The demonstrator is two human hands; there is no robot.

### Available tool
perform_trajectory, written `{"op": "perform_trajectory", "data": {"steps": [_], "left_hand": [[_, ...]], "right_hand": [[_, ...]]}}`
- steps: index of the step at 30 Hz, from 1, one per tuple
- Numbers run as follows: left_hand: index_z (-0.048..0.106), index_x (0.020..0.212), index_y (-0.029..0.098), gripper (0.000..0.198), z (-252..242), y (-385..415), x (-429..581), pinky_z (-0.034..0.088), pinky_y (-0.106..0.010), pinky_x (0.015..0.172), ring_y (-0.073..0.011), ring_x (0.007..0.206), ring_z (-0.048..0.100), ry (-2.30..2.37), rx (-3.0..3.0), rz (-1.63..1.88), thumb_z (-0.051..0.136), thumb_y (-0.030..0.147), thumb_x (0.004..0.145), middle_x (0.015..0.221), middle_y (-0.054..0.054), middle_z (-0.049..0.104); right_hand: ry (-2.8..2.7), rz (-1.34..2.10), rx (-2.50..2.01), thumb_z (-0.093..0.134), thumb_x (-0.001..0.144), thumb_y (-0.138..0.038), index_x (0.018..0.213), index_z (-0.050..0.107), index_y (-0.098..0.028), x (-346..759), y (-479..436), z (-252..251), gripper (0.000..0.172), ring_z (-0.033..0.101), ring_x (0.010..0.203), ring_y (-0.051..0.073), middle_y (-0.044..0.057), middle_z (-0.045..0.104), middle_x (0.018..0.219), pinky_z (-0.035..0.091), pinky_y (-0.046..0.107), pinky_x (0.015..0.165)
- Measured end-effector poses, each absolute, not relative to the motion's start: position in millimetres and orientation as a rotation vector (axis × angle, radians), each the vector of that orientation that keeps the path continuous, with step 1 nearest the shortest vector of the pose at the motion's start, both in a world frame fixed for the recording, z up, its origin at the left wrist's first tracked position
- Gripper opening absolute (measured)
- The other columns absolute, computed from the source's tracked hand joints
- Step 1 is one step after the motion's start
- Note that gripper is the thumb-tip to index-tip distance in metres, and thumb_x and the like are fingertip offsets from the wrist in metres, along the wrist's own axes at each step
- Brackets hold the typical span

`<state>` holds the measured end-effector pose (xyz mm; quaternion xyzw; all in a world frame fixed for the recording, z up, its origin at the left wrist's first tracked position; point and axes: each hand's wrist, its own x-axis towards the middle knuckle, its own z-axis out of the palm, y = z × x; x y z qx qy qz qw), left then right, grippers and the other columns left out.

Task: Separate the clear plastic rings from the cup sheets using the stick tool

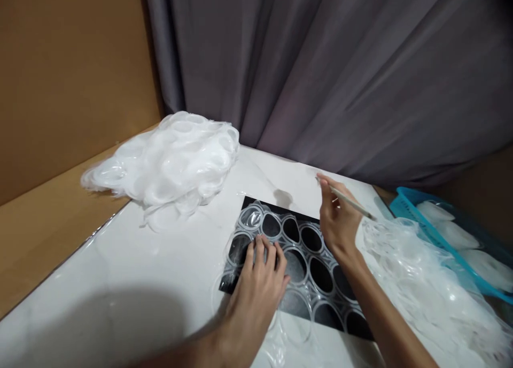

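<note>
Before a grey fabric curtain (280, 74), a glossy white surface (160, 261) bears a transparent, ring-patterned plastic sheet (308, 265) atop a black rectangular mat (282, 211). The left grip (262, 274), relaxed, apparently steadies the sheet; the right grip (340, 216) pinches a slender whitish stick (355, 202), whose use there calls for lowering.

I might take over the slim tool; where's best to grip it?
I'd take the slim tool by its exposed shaft near the lower-right end, approaching from the picture's right: that straight, narrow length slants out clear of the right hand.
</note>
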<state>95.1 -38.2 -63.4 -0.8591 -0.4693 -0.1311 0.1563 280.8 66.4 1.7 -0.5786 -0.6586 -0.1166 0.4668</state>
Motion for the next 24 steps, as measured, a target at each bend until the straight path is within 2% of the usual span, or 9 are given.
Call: {"op": "perform_trajectory", "data": {"steps": [4,7,10,12,14,17,19,24], "left_hand": [[0.06,0.145,0.01,0.054,-60.4,-31.9,89.2,0.045,-0.043,0.116,-0.0307,0.138,0.055,-1.338,-2.549,-0.545,0.054,0.046,0.106,0.146,-0.014,0.063],[0.06,0.146,0.012,0.053,-59.2,-28.9,87.1,0.031,-0.048,0.127,-0.0279,0.142,0.051,-1.29,-2.588,-0.61,0.048,0.047,0.108,0.149,-0.01,0.062],[0.057,0.147,0.003,0.07,-58.7,-31.5,87.3,0.021,-0.061,0.13,-0.0381,0.151,0.04,-1.408,-2.515,-0.519,0.046,0.058,0.106,0.151,-0.021,0.058],[0.054,0.146,-0.005,0.088,-59.6,-35.1,88.6,0.024,-0.066,0.127,-0.0485,0.151,0.035,-1.565,-2.426,-0.454,0.052,0.069,0.099,0.154,-0.03,0.051],[0.052,0.147,-0.008,0.101,-61.3,-38.7,90.3,0.029,-0.066,0.124,-0.0545,0.151,0.032,-1.69,-2.363,-0.433,0.058,0.076,0.091,0.155,-0.034,0.047],[0.05,0.149,-0.006,0.106,-63.3,-42.6,92.2,0.031,-0.065,0.124,-0.0544,0.154,0.025,-1.781,-2.326,-0.44,0.062,0.079,0.087,0.157,-0.035,0.044],[0.049,0.151,-0.003,0.105,-63.0,-44.1,92.5,0.031,-0.065,0.124,-0.0528,0.156,0.021,-1.813,-2.33,-0.433,0.061,0.079,0.087,0.159,-0.034,0.042],[0.045,0.154,-0.001,0.104,-58.5,-43.7,91.1,0.03,-0.066,0.124,-0.053,0.155,0.021,-1.866,-2.385,-0.308,0.055,0.08,0.09,0.16,-0.037,0.038]], "right_hand": [[-1.874,0.097,-1.246,0.054,0.109,-0.027,0.124,0.073,-0.025,253.1,54.2,-2.3,0.025,0.073,0.109,0.022,0.008,0.077,0.124,0.056,0.039,0.095],[-1.976,0.441,-1.128,0.055,0.108,-0.027,0.125,0.074,-0.026,232.0,45.4,-16.5,0.025,0.073,0.108,0.021,0.006,0.077,0.123,0.056,0.037,0.096],[-1.837,0.708,-1.166,0.058,0.106,-0.035,0.117,0.078,-0.025,223.0,44.5,-30.7,0.024,0.073,0.101,0.023,0.006,0.079,0.116,0.057,0.036,0.087],[-1.758,0.769,-1.208,0.059,0.106,-0.039,0.111,0.079,-0.023,223.2,46.8,-36.3,0.026,0.072,0.095,0.022,0.007,0.079,0.115,0.055,0.035,0.081],[-1.715,0.81,-1.226,0.058,0.106,-0.041,0.11,0.079,-0.02,225.6,49.4,-38.7,0.03,0.07,0.083,0.019,0.008,0.078,0.115,0.053,0.032,0.071],[-1.634,0.953,-1.232,0.062,0.103,-0.045,0.11,0.078,-0.017,228.3,51.7,-39.6,0.033,0.056,0.063,0.013,0.007,0.076,0.101,0.043,0.028,0.056],[-1.609,1.04,-1.218,0.065,0.101,-0.046,0.107,0.078,-0.017,228.3,52.3,-40.0,0.033,0.052,0.061,0.013,0.004,0.074,0.091,0.039,0.028,0.054],[-1.654,1.096,-1.166,0.067,0.1,-0.043,0.1,0.078,-0.019,225.9,53.3,-41.5,0.027,0.06,0.074,0.016,0.005,0.074,0.094,0.046,0.028,0.065]]}}
